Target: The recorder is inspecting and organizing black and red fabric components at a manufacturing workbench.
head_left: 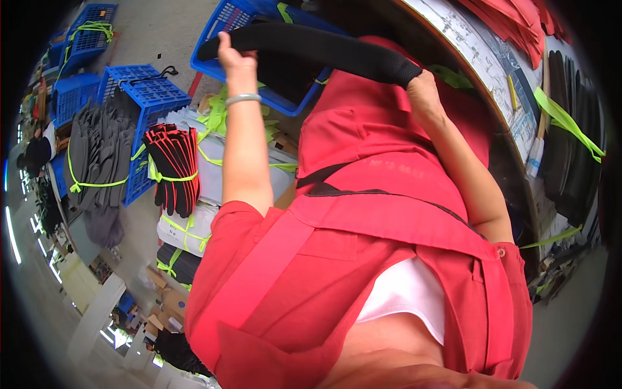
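Observation:
A long black fabric piece (317, 45) stretches between both my hands, held above a blue plastic crate (228, 18). My left hand (234, 59), with a pale bangle on its wrist, grips the strip's left end. My right hand (422, 89) is closed on its right end, near the curved edge of a work table (499, 123). My red apron and shirt (363, 246) fill the lower middle of the view.
Bundles tied with lime-green straps lie on the floor at left: grey pieces (97, 155), black pieces with red edges (173, 167), white stacks (184, 230). More blue crates (144, 91) stand behind. Red fabric (512, 23) and dark stacked pieces (570, 149) sit on the table at right.

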Demonstrator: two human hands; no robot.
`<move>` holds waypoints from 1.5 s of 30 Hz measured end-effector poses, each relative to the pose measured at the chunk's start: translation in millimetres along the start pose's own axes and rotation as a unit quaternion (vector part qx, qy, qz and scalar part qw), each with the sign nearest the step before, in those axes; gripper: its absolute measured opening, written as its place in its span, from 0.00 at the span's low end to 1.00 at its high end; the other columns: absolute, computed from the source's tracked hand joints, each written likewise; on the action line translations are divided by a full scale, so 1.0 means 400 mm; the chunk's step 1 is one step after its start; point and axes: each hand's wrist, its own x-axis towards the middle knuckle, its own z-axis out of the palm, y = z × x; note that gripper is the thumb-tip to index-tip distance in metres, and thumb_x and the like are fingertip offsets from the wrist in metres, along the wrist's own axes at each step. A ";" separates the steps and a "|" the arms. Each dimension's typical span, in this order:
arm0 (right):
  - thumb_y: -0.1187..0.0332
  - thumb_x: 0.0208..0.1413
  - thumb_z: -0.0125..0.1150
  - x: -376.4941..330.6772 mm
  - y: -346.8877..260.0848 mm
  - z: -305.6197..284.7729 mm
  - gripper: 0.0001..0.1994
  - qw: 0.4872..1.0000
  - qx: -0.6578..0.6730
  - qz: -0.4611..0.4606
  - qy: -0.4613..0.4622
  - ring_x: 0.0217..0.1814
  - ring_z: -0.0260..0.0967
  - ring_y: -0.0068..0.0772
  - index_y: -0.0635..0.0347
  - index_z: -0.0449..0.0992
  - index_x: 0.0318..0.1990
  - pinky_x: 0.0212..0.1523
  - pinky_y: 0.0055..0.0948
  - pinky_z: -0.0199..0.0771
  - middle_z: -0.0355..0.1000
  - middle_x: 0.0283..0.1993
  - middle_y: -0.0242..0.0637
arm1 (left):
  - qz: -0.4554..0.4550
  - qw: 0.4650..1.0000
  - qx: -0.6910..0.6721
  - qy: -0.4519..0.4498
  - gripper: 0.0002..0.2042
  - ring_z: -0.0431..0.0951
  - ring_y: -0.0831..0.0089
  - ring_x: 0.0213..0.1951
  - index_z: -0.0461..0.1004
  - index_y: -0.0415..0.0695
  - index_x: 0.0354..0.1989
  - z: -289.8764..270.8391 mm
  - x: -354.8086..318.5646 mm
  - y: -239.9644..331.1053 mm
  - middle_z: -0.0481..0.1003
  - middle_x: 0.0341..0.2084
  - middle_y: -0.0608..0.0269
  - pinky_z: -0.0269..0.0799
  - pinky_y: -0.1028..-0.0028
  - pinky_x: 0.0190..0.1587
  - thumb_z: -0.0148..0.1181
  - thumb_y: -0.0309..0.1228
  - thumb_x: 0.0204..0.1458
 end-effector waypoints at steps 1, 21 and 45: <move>0.70 0.50 0.66 0.000 0.009 -0.006 0.15 0.999 0.025 -0.030 -0.010 0.41 0.70 0.18 0.66 0.79 0.45 0.48 0.19 0.67 0.77 0.39 0.29 | -0.017 1.000 0.022 0.013 0.14 0.80 0.59 0.36 0.71 0.42 0.42 0.010 -0.011 0.025 0.77 0.35 0.59 0.80 0.59 0.38 0.58 0.40 0.57; 0.73 0.52 0.60 -0.092 -0.086 -0.001 0.09 0.999 0.017 0.016 -0.039 0.39 0.66 0.17 0.69 0.79 0.38 0.47 0.18 0.63 0.74 0.35 0.29 | -0.008 0.998 0.054 0.025 0.13 0.81 0.63 0.30 0.73 0.44 0.36 -0.018 -0.004 0.084 0.78 0.30 0.60 0.78 0.68 0.25 0.56 0.42 0.58; 0.66 0.57 0.60 0.057 -0.041 0.017 0.11 0.936 -0.276 -0.193 -0.108 0.27 0.71 0.18 0.67 0.76 0.35 0.30 0.21 0.72 0.74 0.24 0.33 | -0.216 0.917 0.183 -0.282 0.09 0.79 0.70 0.36 0.76 0.36 0.43 0.210 -0.523 -0.252 0.78 0.36 0.59 0.79 0.70 0.39 0.60 0.21 0.53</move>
